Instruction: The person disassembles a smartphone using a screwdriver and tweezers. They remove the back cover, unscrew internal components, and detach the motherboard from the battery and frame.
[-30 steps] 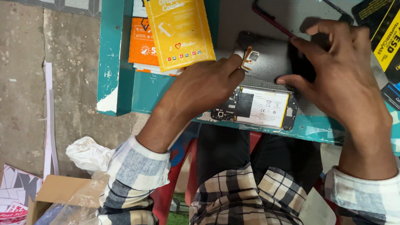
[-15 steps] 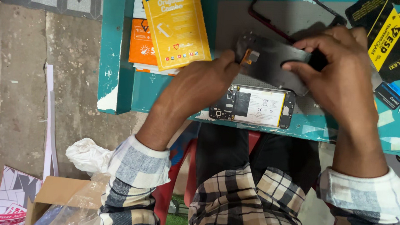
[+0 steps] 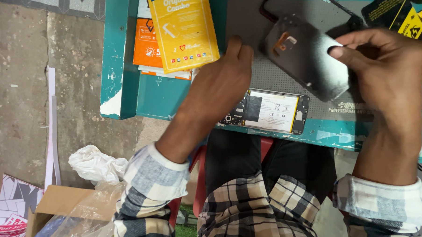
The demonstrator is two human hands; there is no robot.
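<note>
Lap: plaid shirt [image 3: 251, 210] and dark trousers at the bottom of the view, with a red seat edge showing between the knees.

Floor, left: a cardboard box [image 3: 55, 205] with clear plastic bagging spilling over it, and a crumpled white bag [image 3: 93, 163] just behind, all on bare concrete.

Opened phone [image 3: 267, 112]: lies flat at the near edge of the teal table [image 3: 124, 56], back removed, white-labelled battery and dark circuit board facing up, partly on the grey work mat [image 3: 250, 23].

Left hand [image 3: 217, 88]: palm down, fingers curled together, resting on the mat just left of the opened phone and covering its left end. It grips nothing that I can see.

Right hand [image 3: 389, 75]: raised over the mat's right side, thumb and fingers pinching the right edge of the dark back cover [image 3: 307, 56].

Dark back cover: held tilted above the mat, inner side up, with an orange flex piece near its upper left corner. It sits just beyond the opened phone without touching it.

Far left: a yellow padded packet [image 3: 182, 28] lying on top of an orange packet [image 3: 147, 48].

Far right: black and yellow packaging [image 3: 403, 13] near the table's back corner.
</note>
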